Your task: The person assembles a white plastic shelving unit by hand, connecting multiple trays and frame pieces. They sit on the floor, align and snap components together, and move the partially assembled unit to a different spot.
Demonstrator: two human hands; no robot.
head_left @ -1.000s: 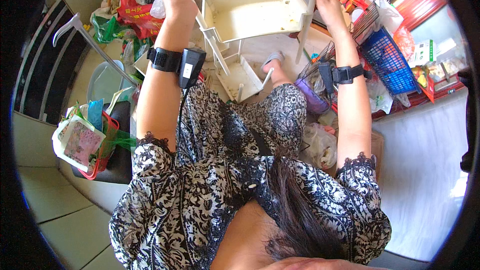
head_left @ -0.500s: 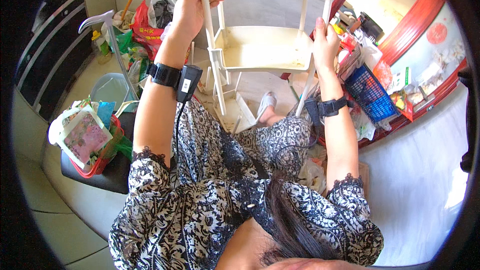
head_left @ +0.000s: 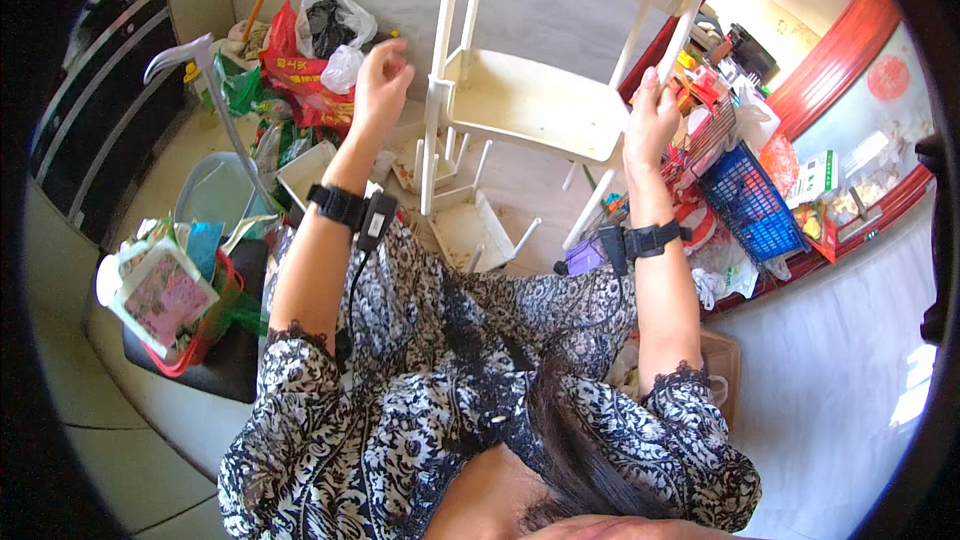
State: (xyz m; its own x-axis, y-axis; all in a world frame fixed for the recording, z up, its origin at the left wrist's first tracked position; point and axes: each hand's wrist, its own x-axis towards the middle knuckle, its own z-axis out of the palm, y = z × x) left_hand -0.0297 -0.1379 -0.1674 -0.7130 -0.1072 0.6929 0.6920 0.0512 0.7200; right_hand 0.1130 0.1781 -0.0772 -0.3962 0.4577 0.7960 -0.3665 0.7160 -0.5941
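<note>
Looking down at a grey concrete floor (head_left: 560,10), mostly bare up top but crowded along both sides. Standing in the middle, a cream-white plastic shelf rack with square trays and thin posts (head_left: 535,105), tilted a bit, upper tray near the top edge of the picture. Loose white tray with stubby legs (head_left: 478,230) lying on the floor just below it, right in front of the patterned black-and-white dress. Left of the rack, a heap of red and clear plastic bags (head_left: 305,55) plus a pale blue-green plastic basin (head_left: 212,202), so not much open room on that side. Right side hemmed in by a blue plastic mesh basket (head_left: 750,205) and packed clutter along a red-edged shelf (head_left: 850,45).

Right hand (head_left: 650,120) wrapped around the rack's right front post, fingers curled tight on it, just under the top tray's corner. Left hand (head_left: 382,80) raised just left of the left post, not touching, fingers loosely bent and holding nothing. Black wrist straps on both arms.
</note>
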